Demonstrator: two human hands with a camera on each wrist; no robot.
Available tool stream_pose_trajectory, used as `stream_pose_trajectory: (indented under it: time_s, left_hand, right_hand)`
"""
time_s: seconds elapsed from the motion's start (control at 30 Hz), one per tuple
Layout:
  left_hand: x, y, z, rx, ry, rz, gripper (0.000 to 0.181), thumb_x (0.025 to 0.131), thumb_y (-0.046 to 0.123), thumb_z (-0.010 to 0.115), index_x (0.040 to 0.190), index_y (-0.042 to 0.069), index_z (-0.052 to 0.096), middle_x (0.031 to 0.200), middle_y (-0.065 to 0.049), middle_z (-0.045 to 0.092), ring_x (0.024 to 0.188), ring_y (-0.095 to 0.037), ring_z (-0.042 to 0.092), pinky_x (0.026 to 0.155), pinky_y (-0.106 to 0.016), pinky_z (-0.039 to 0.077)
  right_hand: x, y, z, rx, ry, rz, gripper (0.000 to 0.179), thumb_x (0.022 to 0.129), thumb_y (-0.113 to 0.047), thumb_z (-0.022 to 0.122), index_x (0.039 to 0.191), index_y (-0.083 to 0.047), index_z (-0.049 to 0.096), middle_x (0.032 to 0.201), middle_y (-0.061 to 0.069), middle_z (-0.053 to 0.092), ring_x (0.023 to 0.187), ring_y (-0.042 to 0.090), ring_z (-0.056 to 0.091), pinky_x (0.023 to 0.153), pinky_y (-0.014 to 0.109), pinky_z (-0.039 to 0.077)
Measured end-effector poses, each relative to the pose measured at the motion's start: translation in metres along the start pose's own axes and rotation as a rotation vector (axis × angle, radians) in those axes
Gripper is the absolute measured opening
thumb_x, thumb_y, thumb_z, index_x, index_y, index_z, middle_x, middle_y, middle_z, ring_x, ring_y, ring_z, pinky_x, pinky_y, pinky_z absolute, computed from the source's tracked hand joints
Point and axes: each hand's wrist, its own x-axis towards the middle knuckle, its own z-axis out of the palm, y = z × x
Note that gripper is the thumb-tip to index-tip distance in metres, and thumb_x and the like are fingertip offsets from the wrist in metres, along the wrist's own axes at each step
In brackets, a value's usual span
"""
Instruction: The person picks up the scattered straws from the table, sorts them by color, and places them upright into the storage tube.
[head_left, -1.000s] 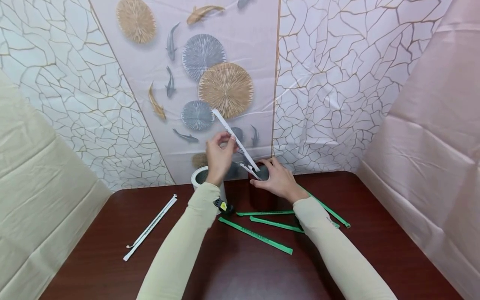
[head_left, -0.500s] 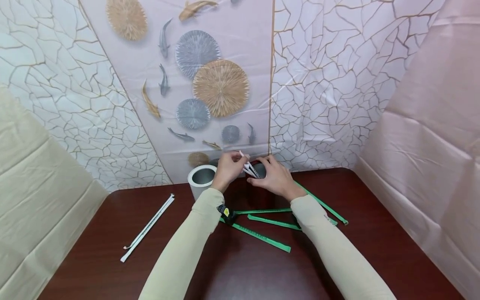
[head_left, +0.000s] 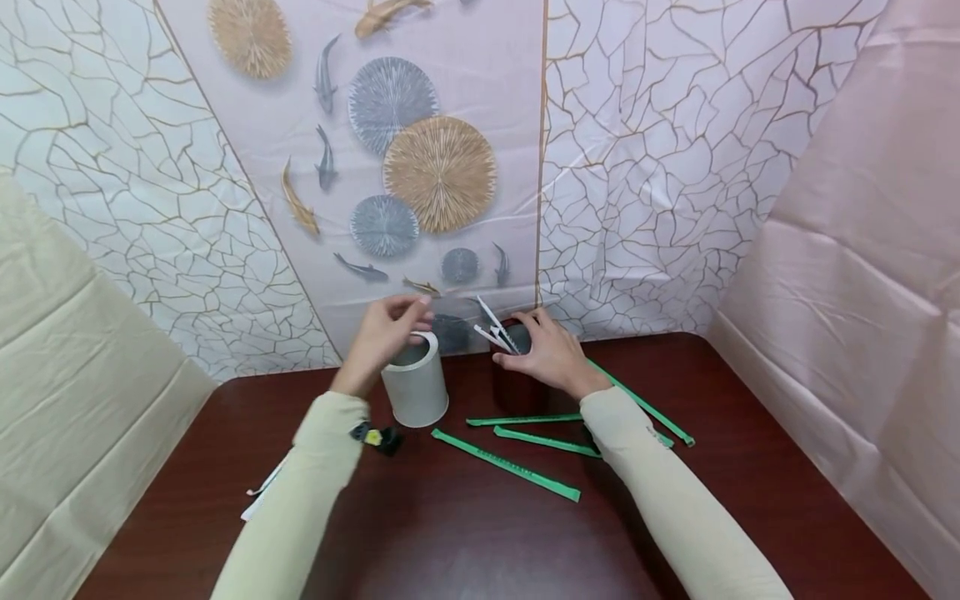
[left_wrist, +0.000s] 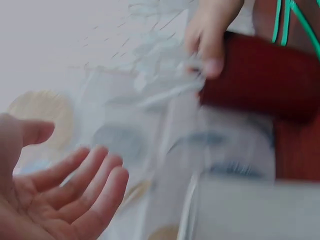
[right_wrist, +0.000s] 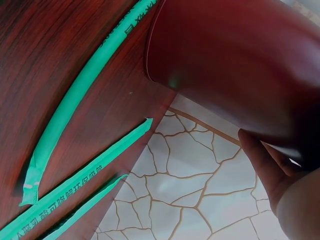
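My right hand (head_left: 551, 354) grips the dark red cup (head_left: 517, 387) around its rim, at the back of the table. Wrapped white straws (head_left: 491, 321) lean out of this cup to the left; their lower ends are hidden inside. My left hand (head_left: 382, 337) is over the white cup (head_left: 420, 392), just left of the red one. In the left wrist view that left hand (left_wrist: 75, 195) holds nothing, its fingers loosely spread and bent. The right wrist view shows the red cup's side (right_wrist: 225, 60) and part of the right hand (right_wrist: 280, 180).
Several wrapped green straws (head_left: 506, 464) lie on the dark wood table (head_left: 465, 533), some partly behind the right forearm. More white straws (head_left: 258, 500) lie at the left, mostly covered by the left sleeve. A patterned cloth (head_left: 630, 167) hangs behind the table.
My left hand lowered a white straw into the red cup, let it go and moved left over the white cup. My right hand has stayed on the red cup.
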Motion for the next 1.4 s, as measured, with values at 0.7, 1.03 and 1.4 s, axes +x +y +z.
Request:
stream_pose_trajectory:
  time_s: [0.7, 1.03, 1.4]
  left_hand:
    - [-0.081, -0.136, -0.13, 0.627, -0.148, -0.239, 0.027, 0.103, 0.02, 0.068, 0.121, 0.0, 0.072, 0.106, -0.011, 0.073, 0.085, -0.022, 0.065, 0.073, -0.039, 0.053]
    - [-0.088, -0.163, -0.137, 0.766, -0.092, -0.314, 0.014, 0.094, 0.004, 0.077, 0.106, -0.003, 0.074, 0.095, -0.011, 0.071, 0.081, -0.024, 0.065, 0.075, -0.046, 0.054]
    - [-0.089, -0.164, -0.132, 0.836, -0.031, -0.294, 0.011, 0.095, 0.006, 0.074, 0.104, 0.0, 0.075, 0.093, -0.012, 0.073, 0.073, -0.025, 0.064, 0.062, -0.044, 0.052]
  right_hand:
    - [-0.004, 0.002, -0.003, -0.006, -0.003, 0.013, 0.091, 0.085, -0.075, 0.068, 0.157, -0.022, 0.049, 0.141, 0.008, 0.049, 0.11, 0.035, 0.062, 0.083, 0.055, 0.052]
    - [-0.002, 0.0, 0.001, 0.015, -0.007, 0.005, 0.09, 0.086, -0.077, 0.067, 0.157, -0.024, 0.049, 0.142, 0.007, 0.048, 0.108, 0.034, 0.062, 0.08, 0.051, 0.052]
    - [0.0, -0.002, -0.001, -0.019, -0.019, 0.019, 0.097, 0.083, -0.085, 0.061, 0.158, -0.025, 0.047, 0.142, 0.005, 0.049, 0.101, 0.031, 0.063, 0.077, 0.048, 0.052]
